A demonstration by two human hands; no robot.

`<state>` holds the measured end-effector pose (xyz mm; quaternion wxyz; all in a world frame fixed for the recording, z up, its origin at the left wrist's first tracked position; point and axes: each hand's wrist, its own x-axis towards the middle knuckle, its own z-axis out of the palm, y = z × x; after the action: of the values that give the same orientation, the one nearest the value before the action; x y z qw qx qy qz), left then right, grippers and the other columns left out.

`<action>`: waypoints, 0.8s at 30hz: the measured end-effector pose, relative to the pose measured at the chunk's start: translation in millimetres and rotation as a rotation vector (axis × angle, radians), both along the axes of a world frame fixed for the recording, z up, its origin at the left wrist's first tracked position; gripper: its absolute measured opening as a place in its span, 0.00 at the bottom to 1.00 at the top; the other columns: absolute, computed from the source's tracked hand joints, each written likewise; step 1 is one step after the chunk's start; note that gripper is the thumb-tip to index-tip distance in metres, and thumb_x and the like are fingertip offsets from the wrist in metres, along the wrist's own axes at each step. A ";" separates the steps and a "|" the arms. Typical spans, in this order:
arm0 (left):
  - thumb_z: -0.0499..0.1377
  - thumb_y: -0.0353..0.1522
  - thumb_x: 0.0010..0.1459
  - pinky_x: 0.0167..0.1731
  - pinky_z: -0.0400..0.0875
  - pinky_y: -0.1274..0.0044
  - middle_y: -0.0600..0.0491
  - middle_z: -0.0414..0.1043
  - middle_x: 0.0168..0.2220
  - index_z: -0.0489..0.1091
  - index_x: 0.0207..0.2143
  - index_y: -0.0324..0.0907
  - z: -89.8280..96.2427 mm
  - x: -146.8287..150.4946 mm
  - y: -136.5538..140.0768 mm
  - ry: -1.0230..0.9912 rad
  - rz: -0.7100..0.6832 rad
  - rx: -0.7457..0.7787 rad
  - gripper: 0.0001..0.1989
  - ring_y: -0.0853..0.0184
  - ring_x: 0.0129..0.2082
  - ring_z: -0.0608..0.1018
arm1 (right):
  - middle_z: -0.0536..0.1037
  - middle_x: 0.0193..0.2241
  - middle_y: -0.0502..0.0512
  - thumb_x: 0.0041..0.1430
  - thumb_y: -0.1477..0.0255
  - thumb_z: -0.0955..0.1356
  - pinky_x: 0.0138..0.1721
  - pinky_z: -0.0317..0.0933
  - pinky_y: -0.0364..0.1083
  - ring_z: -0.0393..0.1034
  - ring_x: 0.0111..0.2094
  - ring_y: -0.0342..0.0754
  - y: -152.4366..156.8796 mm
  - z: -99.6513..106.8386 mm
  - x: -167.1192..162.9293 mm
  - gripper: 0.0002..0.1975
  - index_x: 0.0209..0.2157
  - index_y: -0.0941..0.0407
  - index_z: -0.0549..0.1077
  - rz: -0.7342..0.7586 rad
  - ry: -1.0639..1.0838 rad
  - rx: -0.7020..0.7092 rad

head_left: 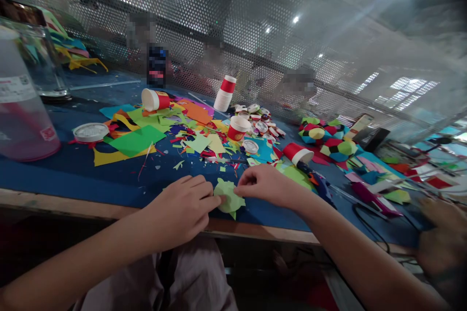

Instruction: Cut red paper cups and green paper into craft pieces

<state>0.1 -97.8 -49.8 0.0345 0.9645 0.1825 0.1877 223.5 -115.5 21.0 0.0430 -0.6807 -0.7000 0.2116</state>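
A light green paper cut-out (228, 198), rounded with small pointed tabs around its edge, lies near the front edge of the blue table. My left hand (186, 211) is at its left side, fingers curled together, with a fingertip pressing on the paper. From the right, my right hand (264, 184) pinches the cut-out's edge between thumb and fingers. Just beyond both hands are paper scraps (199, 143) in many colours, with a green sheet (138, 140) on the left.
Red-and-white paper cups stand or lie about: a stack (225, 93), an upright cup (239, 128), a tipped cup (297, 153). A large bottle (25, 102) and glass jar (51, 58) stand left. Coloured paper balls (339, 149) and a purple tool (379, 199) lie right, near another person's hand (443, 214).
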 end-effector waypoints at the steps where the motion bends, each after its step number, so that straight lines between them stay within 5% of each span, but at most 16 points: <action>1: 0.54 0.24 0.59 0.40 0.67 0.67 0.50 0.71 0.38 0.70 0.46 0.43 0.3 0.1 -0.2 0.004 0.002 -0.002 0.14 0.60 0.39 0.71 | 0.78 0.23 0.51 0.49 0.64 0.71 0.27 0.57 0.42 0.68 0.27 0.45 -0.1 -0.4 -0.5 0.11 0.26 0.58 0.80 0.004 0.002 -0.018; 14: 0.54 0.24 0.58 0.39 0.66 0.68 0.51 0.70 0.37 0.70 0.39 0.43 1.9 0.3 0.6 -0.002 -0.001 0.016 0.10 0.60 0.38 0.71 | 0.77 0.21 0.51 0.45 0.76 0.68 0.27 0.55 0.42 0.66 0.25 0.44 2.9 -1.3 -6.0 0.06 0.20 0.57 0.78 0.022 -0.056 -0.005; 24: 0.54 0.24 0.59 0.41 0.66 0.68 0.50 0.71 0.38 0.70 0.44 0.42 -0.3 0.0 -0.4 -0.010 -0.014 0.024 0.12 0.60 0.39 0.70 | 0.70 0.17 0.47 0.47 0.73 0.67 0.23 0.53 0.42 0.60 0.19 0.41 1.8 4.2 -0.8 0.07 0.19 0.57 0.75 -0.028 -0.030 0.032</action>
<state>0.1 -98.2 -50.1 0.0249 0.9652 0.1734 0.1944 222.7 -113.7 25.2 0.0464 -0.6928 -0.6942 0.1896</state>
